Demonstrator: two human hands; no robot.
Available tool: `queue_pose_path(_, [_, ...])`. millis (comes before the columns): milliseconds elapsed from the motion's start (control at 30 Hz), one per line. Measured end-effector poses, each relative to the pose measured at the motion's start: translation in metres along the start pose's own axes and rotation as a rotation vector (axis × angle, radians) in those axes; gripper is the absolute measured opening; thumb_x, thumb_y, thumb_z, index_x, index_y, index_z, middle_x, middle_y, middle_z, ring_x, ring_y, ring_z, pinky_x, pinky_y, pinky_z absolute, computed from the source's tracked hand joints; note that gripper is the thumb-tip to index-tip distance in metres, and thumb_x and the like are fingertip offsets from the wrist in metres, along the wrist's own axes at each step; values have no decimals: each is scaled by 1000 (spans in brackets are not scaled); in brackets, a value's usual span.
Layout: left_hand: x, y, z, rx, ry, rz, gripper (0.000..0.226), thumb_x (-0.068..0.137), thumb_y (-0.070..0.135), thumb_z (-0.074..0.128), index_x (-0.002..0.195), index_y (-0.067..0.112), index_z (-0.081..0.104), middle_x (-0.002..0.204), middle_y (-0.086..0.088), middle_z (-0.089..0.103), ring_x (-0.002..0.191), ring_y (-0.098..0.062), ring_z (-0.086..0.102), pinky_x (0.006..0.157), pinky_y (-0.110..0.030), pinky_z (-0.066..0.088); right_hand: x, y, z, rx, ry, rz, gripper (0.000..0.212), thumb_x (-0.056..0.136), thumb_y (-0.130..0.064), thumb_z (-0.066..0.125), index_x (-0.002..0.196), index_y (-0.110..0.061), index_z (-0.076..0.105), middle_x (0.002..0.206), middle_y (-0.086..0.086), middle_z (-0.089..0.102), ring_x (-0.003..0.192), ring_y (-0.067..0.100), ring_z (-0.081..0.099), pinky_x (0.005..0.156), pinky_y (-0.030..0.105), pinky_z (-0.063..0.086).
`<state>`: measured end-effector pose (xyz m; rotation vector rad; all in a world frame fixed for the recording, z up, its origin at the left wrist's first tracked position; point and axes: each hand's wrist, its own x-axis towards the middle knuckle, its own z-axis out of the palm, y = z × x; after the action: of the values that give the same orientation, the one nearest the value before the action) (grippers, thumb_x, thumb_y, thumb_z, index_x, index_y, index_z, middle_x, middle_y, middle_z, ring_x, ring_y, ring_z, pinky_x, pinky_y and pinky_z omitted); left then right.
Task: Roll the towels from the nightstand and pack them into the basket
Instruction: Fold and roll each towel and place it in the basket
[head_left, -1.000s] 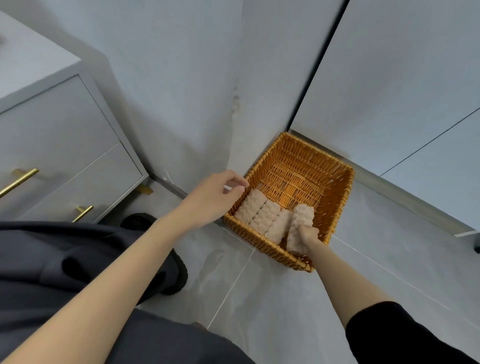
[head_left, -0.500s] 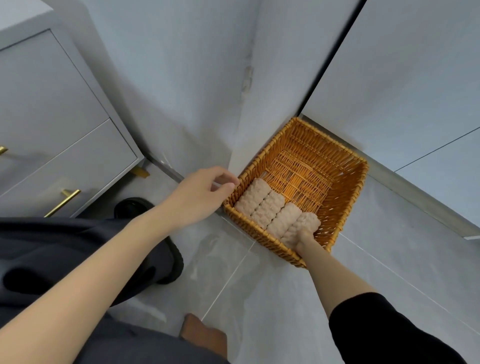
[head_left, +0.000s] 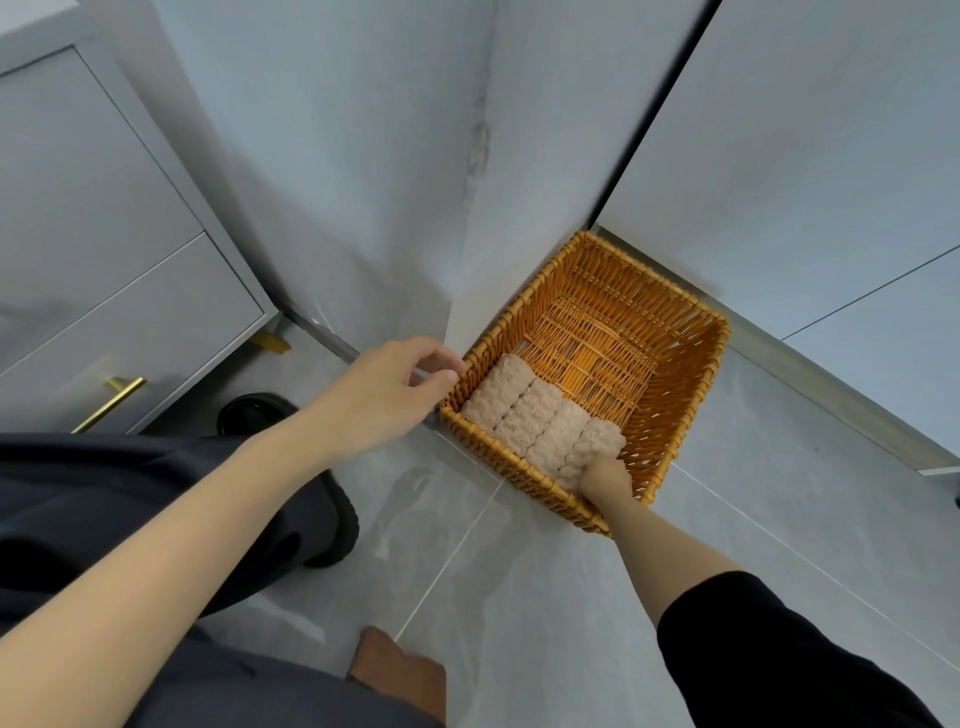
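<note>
Beige towel (head_left: 596, 446) in right hand (head_left: 605, 478) grip, basket (head_left: 680, 395) near-right corner.

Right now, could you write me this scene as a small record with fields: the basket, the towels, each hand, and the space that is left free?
Basket: wicker, on the floor, in a corner of the room
Towel rolls: four, lying side by side along the basket's near wall
Left hand: holds the basket's rim at its left corner
Right hand: inside the basket, grips the near end of the rightmost roll
Free space: far half of the basket's bottom is bare
Nightstand: at the left, drawers shut
</note>
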<state>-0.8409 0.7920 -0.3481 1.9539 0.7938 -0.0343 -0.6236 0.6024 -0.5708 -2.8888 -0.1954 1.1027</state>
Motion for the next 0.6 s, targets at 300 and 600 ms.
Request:
queue_pose_path(300, [0, -2, 0, -18, -4, 13, 17, 97, 26, 48, 108, 33, 58, 103, 23, 55, 94, 8, 50, 73, -8, 36, 2, 5, 0, 314, 90, -110, 40, 104, -13, 30, 143, -9, 33, 121, 15, 52, 94, 29, 55, 50, 16, 41])
queue_pose_path(600, [-4, 5, -6, -15, 24, 29, 18, 97, 26, 48, 110, 31, 59, 107, 18, 57, 97, 4, 51, 74, -8, 35, -1, -6, -12, 157, 19, -172, 39, 93, -7, 48, 132, -2, 49, 125, 18, 57, 107, 29, 58, 86, 31, 49])
